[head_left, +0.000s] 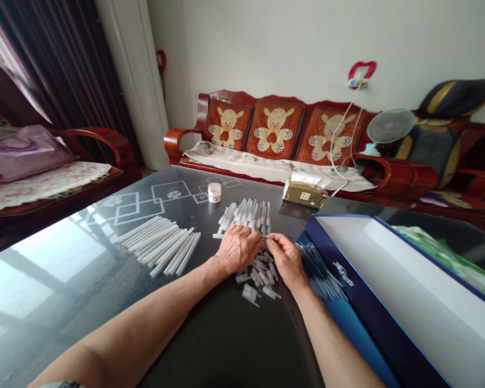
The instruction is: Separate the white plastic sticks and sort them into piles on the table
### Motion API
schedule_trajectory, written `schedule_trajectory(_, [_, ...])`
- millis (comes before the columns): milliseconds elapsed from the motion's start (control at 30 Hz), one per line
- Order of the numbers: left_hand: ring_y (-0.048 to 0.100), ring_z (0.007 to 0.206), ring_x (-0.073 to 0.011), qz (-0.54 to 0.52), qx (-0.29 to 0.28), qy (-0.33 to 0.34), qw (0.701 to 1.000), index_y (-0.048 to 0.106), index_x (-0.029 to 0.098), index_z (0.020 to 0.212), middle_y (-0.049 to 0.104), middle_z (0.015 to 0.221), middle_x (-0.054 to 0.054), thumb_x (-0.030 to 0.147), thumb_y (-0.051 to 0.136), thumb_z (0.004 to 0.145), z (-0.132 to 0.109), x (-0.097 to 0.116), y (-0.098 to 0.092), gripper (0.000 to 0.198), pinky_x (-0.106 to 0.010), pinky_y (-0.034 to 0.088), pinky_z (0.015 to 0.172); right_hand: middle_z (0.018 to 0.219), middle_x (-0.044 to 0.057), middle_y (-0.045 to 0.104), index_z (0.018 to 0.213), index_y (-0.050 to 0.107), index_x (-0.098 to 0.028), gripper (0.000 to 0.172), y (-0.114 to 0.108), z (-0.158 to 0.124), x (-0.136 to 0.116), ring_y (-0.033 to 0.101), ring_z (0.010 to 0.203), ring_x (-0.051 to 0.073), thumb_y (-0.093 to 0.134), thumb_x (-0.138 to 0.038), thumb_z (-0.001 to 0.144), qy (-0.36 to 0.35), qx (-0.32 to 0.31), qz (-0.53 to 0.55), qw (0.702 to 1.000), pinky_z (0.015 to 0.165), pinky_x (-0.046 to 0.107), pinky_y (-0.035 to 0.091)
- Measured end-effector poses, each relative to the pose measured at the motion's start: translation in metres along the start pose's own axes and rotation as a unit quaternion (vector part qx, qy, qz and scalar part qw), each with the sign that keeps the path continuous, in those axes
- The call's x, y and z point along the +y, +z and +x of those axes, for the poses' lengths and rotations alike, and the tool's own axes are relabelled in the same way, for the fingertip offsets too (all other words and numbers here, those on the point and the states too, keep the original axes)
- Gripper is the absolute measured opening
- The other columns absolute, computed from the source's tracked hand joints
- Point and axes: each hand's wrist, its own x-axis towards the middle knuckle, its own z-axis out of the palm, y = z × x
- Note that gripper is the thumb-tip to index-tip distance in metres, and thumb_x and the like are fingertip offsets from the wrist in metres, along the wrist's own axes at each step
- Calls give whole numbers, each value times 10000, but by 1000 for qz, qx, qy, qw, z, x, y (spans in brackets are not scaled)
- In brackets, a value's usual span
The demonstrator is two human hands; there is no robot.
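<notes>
My left hand [239,249] is closed, its fingers curled round something they mostly hide. Close by on the right, my right hand [286,258] pinches a small thin piece between thumb and finger, and the fingertips of both hands nearly meet. Below them lies a loose pile of short translucent plastic caps [261,275]. Behind my left hand rests a bunch of whitish pen-like tubes [248,211]. To the left, long white plastic tubes [161,245] are spread side by side. Thin dark refill-like rods [321,272] lie right of my right hand.
A large blue box with a white inside [408,269] takes up the table's right side. A small round jar [214,193] and a tissue box [305,191] stand toward the back. Beyond the glossy dark table [186,188] are a wooden sofa [267,129] and a fan [390,126].
</notes>
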Motion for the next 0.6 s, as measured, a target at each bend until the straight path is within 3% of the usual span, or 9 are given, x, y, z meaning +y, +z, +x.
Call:
schedule_trajectory(133, [520, 740, -191, 1, 10, 2, 1000, 642, 195, 899, 600, 765, -52, 397, 377, 951, -1, -3, 2, 337, -333, 361, 712, 931, 39, 688, 947, 646, -200, 253, -1, 0, 0, 627, 858, 197, 629, -379, 770, -2, -7, 16, 1000, 806, 314, 483])
schedule_trajectory(333, [522, 732, -190, -6, 30, 5, 1000, 639, 196, 901, 596, 758, -45, 395, 415, 937, -1, -3, 4, 301, -330, 365, 708, 928, 78, 702, 946, 660, -181, 353, 0, 0, -1, 638, 843, 228, 581, -491, 796, 35, 71, -22, 997, 639, 294, 486])
schedule_trajectory(467, [523, 733, -189, -5, 30, 7, 999, 635, 188, 887, 591, 753, -48, 391, 401, 942, -1, -3, 5, 315, -332, 365, 711, 925, 91, 707, 856, 693, -172, 334, 1, 1, 1, 638, 869, 236, 581, -482, 805, -15, 69, -91, 993, 778, 343, 491])
schedule_trajectory(600, [519, 718, -186, -4, 25, 11, 1000, 633, 190, 885, 587, 743, -43, 389, 388, 947, -1, -3, 5, 322, -331, 362, 703, 975, 79, 705, 903, 689, -183, 280, 0, 1, 0, 633, 908, 228, 580, -423, 808, -37, 43, -83, 995, 843, 351, 479])
